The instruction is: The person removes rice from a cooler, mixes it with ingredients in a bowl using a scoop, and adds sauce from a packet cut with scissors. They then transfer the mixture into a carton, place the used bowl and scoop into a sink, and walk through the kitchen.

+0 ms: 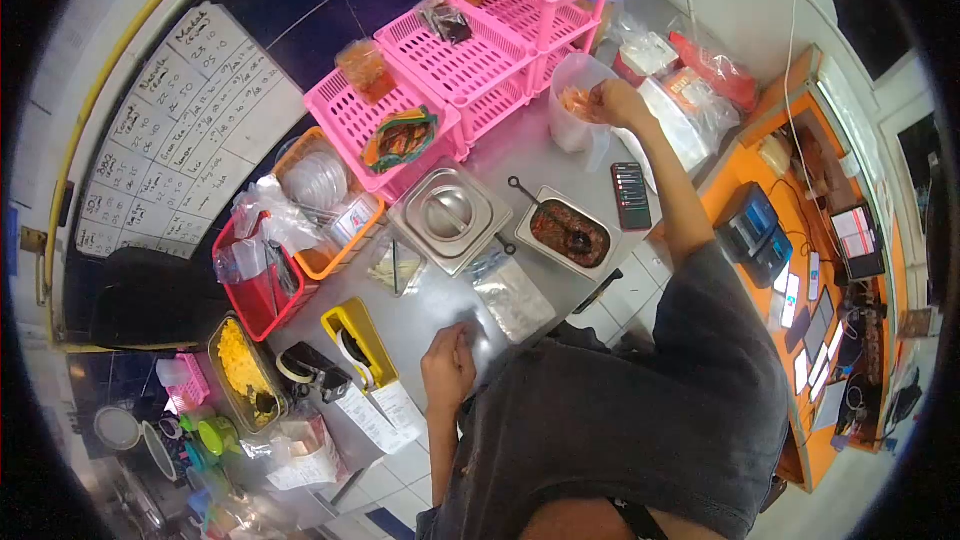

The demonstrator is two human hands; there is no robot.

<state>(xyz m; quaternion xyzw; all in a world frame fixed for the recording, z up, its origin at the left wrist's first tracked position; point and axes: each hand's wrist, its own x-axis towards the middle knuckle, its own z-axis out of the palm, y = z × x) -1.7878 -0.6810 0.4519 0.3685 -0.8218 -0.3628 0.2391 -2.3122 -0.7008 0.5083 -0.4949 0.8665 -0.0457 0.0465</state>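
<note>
At the mouth of a tall translucent plastic container [572, 140], my right hand [612, 103] is closed at the fingers. Something orange-pink shows at the fingertips, too blurred to name. My left hand [447, 365] is loosely curled over the front edge of the steel table, and nothing shows in it. Beyond it lie clear plastic bags [512, 298]. A steel pan of dark red sauce [590, 252] with a ladle [540, 202] in it stands between my hands, beside a lidded steel pan [450, 220]. A phone [630, 196] lies right of the sauce.
Pink baskets [465, 50] with bagged food line the wall. An orange basket [335, 255] of plastic lids, a red basket [262, 290], a yellow box [358, 343] and a tray of yellow food [245, 370] stand left. An orange counter [735, 170] is at right.
</note>
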